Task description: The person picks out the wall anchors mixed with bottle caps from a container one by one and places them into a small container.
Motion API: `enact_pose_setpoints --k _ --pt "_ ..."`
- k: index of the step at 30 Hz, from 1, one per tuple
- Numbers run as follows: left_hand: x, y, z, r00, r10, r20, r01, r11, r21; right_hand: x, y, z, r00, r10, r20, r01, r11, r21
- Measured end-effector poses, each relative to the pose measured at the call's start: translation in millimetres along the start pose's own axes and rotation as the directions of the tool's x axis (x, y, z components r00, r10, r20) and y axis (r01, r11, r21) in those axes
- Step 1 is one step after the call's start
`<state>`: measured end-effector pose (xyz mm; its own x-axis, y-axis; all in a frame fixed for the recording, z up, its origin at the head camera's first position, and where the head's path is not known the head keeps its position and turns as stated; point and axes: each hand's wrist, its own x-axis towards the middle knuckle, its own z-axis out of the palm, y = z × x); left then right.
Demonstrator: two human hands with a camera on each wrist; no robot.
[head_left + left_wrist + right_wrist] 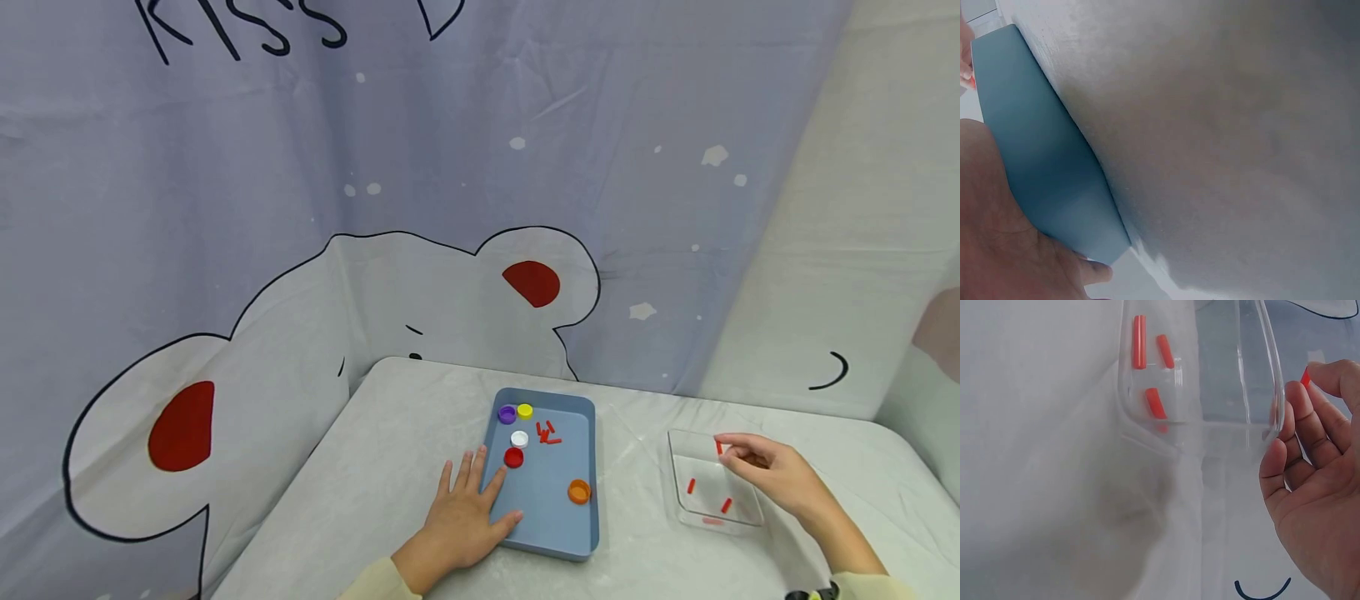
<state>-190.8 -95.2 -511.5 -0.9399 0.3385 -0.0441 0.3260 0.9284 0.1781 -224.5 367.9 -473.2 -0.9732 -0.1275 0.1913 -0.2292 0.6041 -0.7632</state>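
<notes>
My right hand [776,475] pinches a short red tube piece [1305,377] between thumb and fingertips, over the far right part of a clear plastic box [678,467]. More red tube pieces [692,486] lie in that box. My left hand [461,518] rests with spread fingers on the near left edge of a blue-grey tray [547,525]; the left wrist view shows the palm against the tray's side wall [1047,137]. In the tray, several red pieces [553,441] lie in a loose cluster toward the far end.
Along the tray's left side sit a purple cap [507,414], a yellow cap [525,412], a white cap [519,439] and a red cap [513,457]. An orange cap [579,492] is near its right wall. A white cloth [633,467] covers the table; a printed curtain [450,167] hangs behind.
</notes>
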Motion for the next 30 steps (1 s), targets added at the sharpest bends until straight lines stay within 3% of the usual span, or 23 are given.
enact_pose_setpoints --k 13,19,30 --pt "-1.0 -0.4 -0.6 1.000 0.002 -0.002 -0.002 1.000 -0.011 -0.2 2.3 -4.3 0.996 0.081 0.026 -0.078 0.994 -0.075" --pt "-1.6 -0.5 -1.3 1.000 0.004 -0.009 -0.004 1.000 -0.008 6.6 -8.1 1.9 0.998 0.059 0.022 -0.058 0.997 -0.042" --pt "-1.1 -1.4 0.7 1.000 0.003 -0.008 -0.003 1.000 0.002 30.3 -30.7 26.3 0.995 0.026 0.092 -0.027 1.000 0.011"
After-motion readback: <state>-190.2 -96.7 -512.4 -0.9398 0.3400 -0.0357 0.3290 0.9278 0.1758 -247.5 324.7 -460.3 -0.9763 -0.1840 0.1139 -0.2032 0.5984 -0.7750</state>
